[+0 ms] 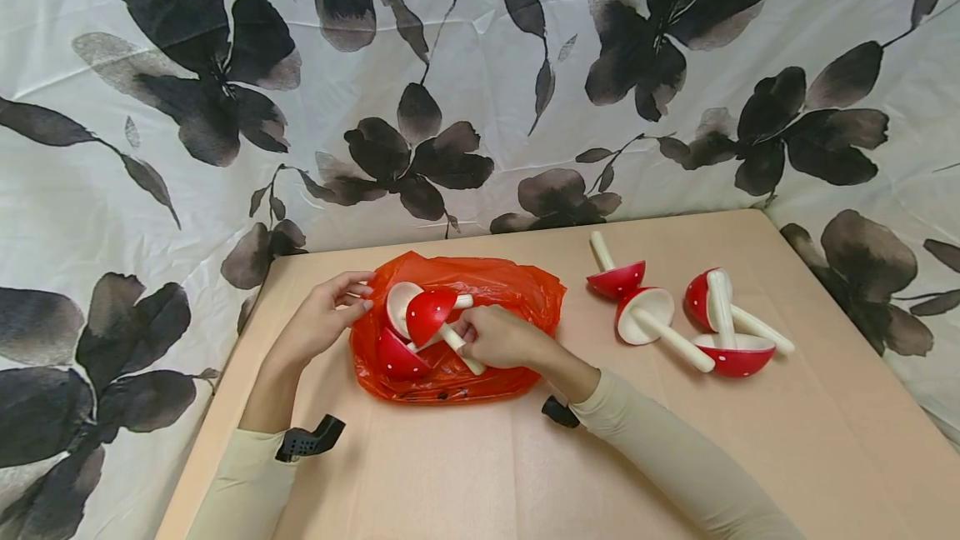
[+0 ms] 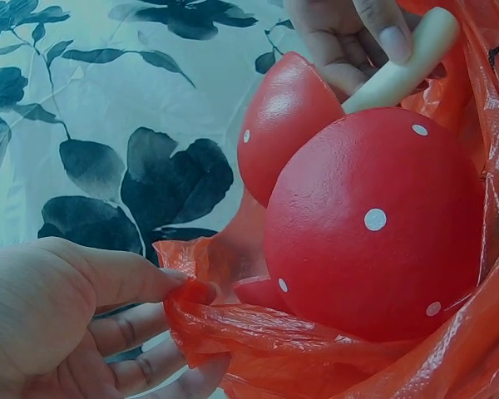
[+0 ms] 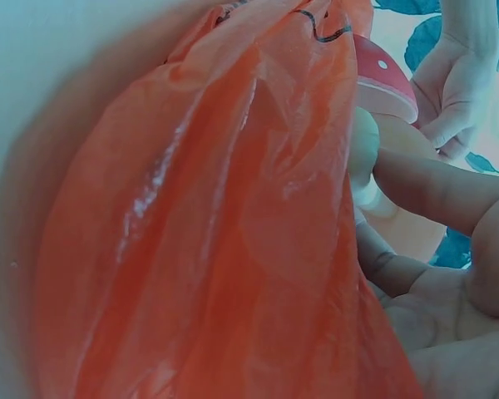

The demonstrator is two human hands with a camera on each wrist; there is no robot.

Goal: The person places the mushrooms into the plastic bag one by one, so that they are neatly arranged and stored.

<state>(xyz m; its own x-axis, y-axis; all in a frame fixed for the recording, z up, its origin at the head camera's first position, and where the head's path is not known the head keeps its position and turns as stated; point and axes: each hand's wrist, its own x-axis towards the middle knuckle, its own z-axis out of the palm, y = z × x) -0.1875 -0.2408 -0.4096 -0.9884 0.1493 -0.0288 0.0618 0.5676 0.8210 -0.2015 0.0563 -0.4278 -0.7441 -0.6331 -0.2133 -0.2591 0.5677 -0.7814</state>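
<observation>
An orange-red plastic bag [image 1: 517, 282] lies crumpled on the table, its mouth facing left. Several toy mushrooms with white-dotted red caps [image 1: 428, 315] are bunched at that mouth. My left hand [image 1: 318, 319] is at the bag's left edge; the left wrist view shows its thumb and forefinger pinching the plastic rim [image 2: 191, 312]. Reaching over the bag, my right hand [image 1: 498, 336] grips a pale mushroom stem [image 2: 416, 66] between thumb and fingers. A big red cap [image 2: 374, 224] partly covers where that stem begins. Bag plastic fills much of the right wrist view.
More toy mushrooms lie to the right of the bag: one with its stem up [image 1: 617, 279], one tipped on its side [image 1: 647, 315], and a crossed pair [image 1: 738, 357]. Behind the wooden table [image 1: 420, 473] hangs a white cloth [image 1: 517, 90] printed with dark flowers.
</observation>
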